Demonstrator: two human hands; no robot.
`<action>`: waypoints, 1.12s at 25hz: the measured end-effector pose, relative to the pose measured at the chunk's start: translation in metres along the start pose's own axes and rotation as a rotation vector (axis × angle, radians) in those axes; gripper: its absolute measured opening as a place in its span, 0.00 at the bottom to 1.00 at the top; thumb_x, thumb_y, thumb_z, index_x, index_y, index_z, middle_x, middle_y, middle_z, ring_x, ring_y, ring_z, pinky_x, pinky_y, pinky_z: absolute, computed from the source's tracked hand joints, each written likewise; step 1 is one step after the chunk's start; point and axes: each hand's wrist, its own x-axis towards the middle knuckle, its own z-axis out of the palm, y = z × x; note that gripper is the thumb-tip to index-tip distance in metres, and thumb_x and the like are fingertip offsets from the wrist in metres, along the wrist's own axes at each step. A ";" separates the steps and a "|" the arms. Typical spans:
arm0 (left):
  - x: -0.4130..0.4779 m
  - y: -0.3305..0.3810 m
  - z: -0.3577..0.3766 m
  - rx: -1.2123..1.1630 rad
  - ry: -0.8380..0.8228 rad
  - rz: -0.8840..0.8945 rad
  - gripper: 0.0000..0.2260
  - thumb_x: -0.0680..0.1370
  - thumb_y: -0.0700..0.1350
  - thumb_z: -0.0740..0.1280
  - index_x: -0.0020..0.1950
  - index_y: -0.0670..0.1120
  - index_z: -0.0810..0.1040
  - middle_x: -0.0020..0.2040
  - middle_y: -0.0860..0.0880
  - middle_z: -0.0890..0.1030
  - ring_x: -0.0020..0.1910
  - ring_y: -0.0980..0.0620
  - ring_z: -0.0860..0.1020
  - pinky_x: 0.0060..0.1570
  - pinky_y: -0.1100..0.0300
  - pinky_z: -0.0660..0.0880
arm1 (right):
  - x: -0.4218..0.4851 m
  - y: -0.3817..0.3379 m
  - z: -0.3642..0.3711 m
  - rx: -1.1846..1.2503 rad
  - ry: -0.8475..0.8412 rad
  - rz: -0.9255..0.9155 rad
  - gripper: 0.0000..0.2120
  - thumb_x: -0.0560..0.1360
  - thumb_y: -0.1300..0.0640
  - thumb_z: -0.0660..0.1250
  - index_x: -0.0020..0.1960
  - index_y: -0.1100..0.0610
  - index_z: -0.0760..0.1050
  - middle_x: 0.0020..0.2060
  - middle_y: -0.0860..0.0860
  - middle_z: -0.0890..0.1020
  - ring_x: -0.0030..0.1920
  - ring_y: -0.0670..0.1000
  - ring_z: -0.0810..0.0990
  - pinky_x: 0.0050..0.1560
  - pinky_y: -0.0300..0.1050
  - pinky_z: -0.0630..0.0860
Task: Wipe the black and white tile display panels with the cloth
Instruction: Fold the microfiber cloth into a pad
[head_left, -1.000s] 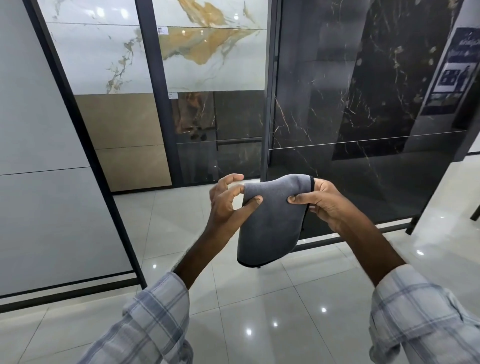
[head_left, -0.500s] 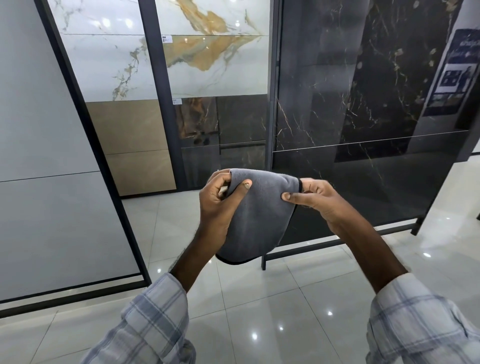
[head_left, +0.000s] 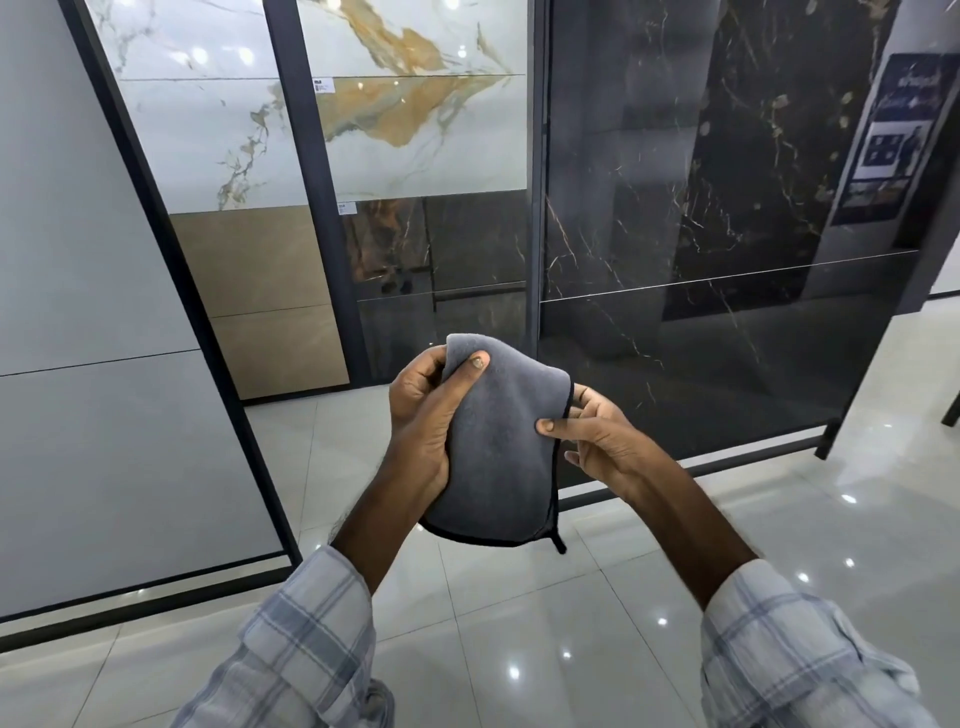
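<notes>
Glossy pale floor tiles (head_left: 519, 649) spread beneath the grip, square, with thin joints and bright spots of reflected lamps. Well to the left of the hands stands a plain matt grey panel (head_left: 78, 312), split by one thin seam. Behind the hands and up to their right rises the black panel (head_left: 675, 208), polished like glass, with fine pale and gold veins and a thin level seam above the grip. Above and behind the left hand is the white panel (head_left: 415, 140), smooth and marble-like with ochre streaks; below it sit flat beige tiles (head_left: 260, 291). Slim dark metal frames (head_left: 532, 208) edge the panels.

Between the two hands hangs the cloth (head_left: 498, 457), soft grey microfibre with a black stitched edge and a small loop at its lower corner, folded over and apart from every panel. The left hand (head_left: 421, 415) grips its upper left part, thumb pressed on the front, fingers curled behind. The right hand (head_left: 597, 441) pinches its right edge between thumb and fingers. Checked sleeves (head_left: 311, 634) cover both forearms.
</notes>
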 end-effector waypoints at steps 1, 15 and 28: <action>-0.001 -0.003 -0.004 0.000 0.010 -0.019 0.08 0.80 0.46 0.73 0.59 0.48 0.82 0.51 0.53 0.86 0.55 0.49 0.84 0.55 0.49 0.84 | -0.002 -0.001 -0.002 0.015 0.042 -0.029 0.29 0.70 0.77 0.72 0.67 0.59 0.73 0.50 0.53 0.87 0.52 0.53 0.86 0.42 0.40 0.82; 0.077 -0.002 0.057 -0.172 0.000 -0.194 0.05 0.84 0.48 0.67 0.55 0.51 0.81 0.52 0.50 0.86 0.55 0.49 0.84 0.52 0.54 0.83 | 0.031 -0.023 -0.059 0.269 -0.042 -0.006 0.22 0.63 0.69 0.77 0.56 0.60 0.83 0.51 0.56 0.88 0.46 0.55 0.88 0.45 0.51 0.86; 0.159 -0.158 0.270 -0.325 -0.169 -0.824 0.25 0.86 0.57 0.59 0.73 0.39 0.75 0.57 0.41 0.85 0.54 0.42 0.82 0.50 0.49 0.80 | 0.178 -0.040 -0.273 0.225 0.228 0.223 0.23 0.73 0.61 0.77 0.66 0.65 0.80 0.51 0.59 0.87 0.48 0.60 0.86 0.37 0.51 0.84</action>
